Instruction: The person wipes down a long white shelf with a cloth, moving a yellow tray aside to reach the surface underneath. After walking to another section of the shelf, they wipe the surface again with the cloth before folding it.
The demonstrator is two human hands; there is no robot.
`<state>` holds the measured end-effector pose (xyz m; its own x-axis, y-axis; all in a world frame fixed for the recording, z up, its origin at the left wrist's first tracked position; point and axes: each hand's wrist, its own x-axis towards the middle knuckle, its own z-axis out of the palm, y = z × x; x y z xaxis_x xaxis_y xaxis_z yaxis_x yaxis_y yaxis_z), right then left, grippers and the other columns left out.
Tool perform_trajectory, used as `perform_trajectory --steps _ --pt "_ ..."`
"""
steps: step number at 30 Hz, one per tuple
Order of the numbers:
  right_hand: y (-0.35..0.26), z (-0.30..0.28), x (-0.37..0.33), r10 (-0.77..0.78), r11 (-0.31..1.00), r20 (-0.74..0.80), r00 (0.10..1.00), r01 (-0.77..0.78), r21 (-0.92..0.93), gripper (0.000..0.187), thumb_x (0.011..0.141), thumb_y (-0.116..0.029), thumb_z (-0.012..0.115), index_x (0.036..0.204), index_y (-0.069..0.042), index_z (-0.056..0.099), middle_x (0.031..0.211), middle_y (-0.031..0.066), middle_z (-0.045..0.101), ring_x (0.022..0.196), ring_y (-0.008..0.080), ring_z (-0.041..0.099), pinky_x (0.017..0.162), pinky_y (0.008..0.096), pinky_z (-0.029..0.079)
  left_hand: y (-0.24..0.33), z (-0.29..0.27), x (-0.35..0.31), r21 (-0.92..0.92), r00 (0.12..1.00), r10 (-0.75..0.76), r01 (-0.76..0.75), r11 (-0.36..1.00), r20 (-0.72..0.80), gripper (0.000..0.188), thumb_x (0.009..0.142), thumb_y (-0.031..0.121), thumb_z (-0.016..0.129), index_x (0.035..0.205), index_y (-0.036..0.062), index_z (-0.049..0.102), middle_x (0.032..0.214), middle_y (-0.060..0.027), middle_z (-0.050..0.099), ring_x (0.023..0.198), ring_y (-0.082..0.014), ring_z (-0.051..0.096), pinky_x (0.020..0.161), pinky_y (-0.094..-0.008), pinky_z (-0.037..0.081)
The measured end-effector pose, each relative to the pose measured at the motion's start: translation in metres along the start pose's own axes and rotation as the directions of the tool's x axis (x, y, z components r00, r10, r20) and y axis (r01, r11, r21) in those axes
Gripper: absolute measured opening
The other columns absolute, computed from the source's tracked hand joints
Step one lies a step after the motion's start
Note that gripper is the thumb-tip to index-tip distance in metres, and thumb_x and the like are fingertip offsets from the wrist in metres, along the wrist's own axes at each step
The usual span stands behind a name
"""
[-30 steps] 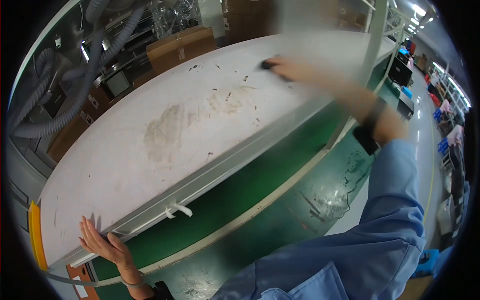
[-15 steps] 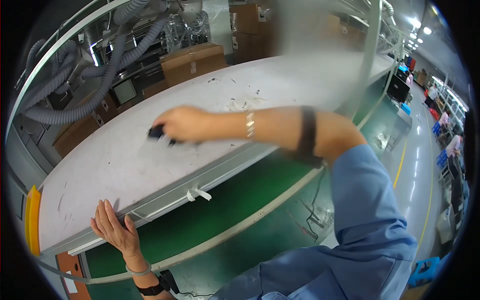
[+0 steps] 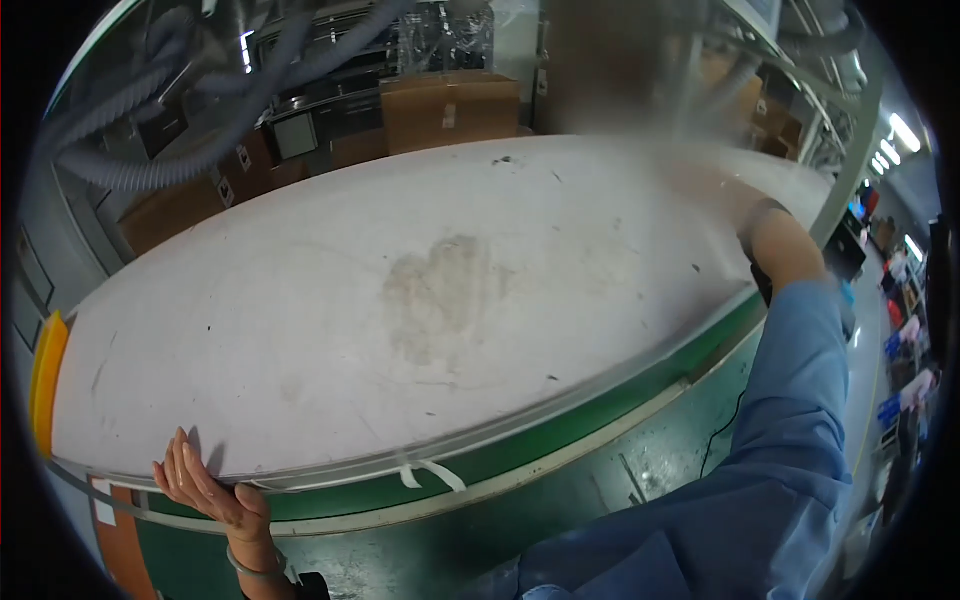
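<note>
Down at the near left corner, my left hand (image 3: 205,487) lies open, fingers (image 3: 178,468) spread flat against the rim of the table (image 3: 300,330), with a band on the wrist below it. My right arm, in a blue sleeve (image 3: 790,420), reaches up along the right side toward the far end of the table; past the dark wrist strap it smears into blur, so I cannot tell whether my right hand (image 3: 700,175) is open or closed, or whether it holds anything. A pale, worn stain (image 3: 440,290) sits in the middle of the white tabletop, well apart from both hands. Two strips of white tape (image 3: 430,473) hang off the near edge, above the green floor (image 3: 620,470). Cardboard boxes (image 3: 450,108) and grey hoses (image 3: 180,160) stand behind the far side.
</note>
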<state>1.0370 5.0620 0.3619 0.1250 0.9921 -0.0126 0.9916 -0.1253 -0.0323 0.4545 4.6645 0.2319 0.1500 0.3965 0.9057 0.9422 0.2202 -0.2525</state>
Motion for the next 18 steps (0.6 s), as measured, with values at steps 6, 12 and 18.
perform_trajectory --steps 6,12,18 --pt "-0.191 0.023 0.038 -0.537 0.844 -0.096 0.838 0.532 -0.069 0.054 0.086 -0.04 0.043 0.125 -0.003 0.045 0.125 0.0283 0.043 0.113 0.0383 0.045 0.097 0.0397 0.035 0.005 0.008 -0.002 -0.011 1.0 -0.015 0.015 1.0 -0.012 0.057 0.093 0.042 0.019 0.126 -0.0014 0.037 0.123 -0.0175 0.047 0.114 -0.0302 0.043 0.103 -0.0482 0.02" --pt "-0.394 0.041 -0.097 -0.872 0.473 -0.027 0.489 0.855 0.21 0.056 0.082 -0.03 0.048 0.13 -0.001 0.038 0.127 0.0198 0.045 0.119 0.0323 0.042 0.1 0.038 0.031 0.01 0.009 -0.008 -0.025 1.0 -0.01 0.01 1.0 -0.004 0.057 0.093 0.043 0.021 0.123 -0.0015 0.038 0.12 -0.0201 0.047 0.113 -0.0328 0.043 0.102 -0.0509 0.021" --pt "-0.445 0.046 -0.299 -0.946 -0.271 -0.288 -0.152 0.858 0.437 0.036 0.077 -0.016 0.048 0.109 -0.002 0.056 0.109 0.018 0.057 0.104 0.0318 0.052 0.09 0.0386 0.04 0.005 -0.004 0.0 -0.08 0.993 -0.004 -0.005 0.997 -0.121 0.053 0.093 0.039 0.03 0.124 -0.0021 0.037 0.125 -0.0225 0.042 0.118 -0.0361 0.038 0.101 -0.0525 0.023"
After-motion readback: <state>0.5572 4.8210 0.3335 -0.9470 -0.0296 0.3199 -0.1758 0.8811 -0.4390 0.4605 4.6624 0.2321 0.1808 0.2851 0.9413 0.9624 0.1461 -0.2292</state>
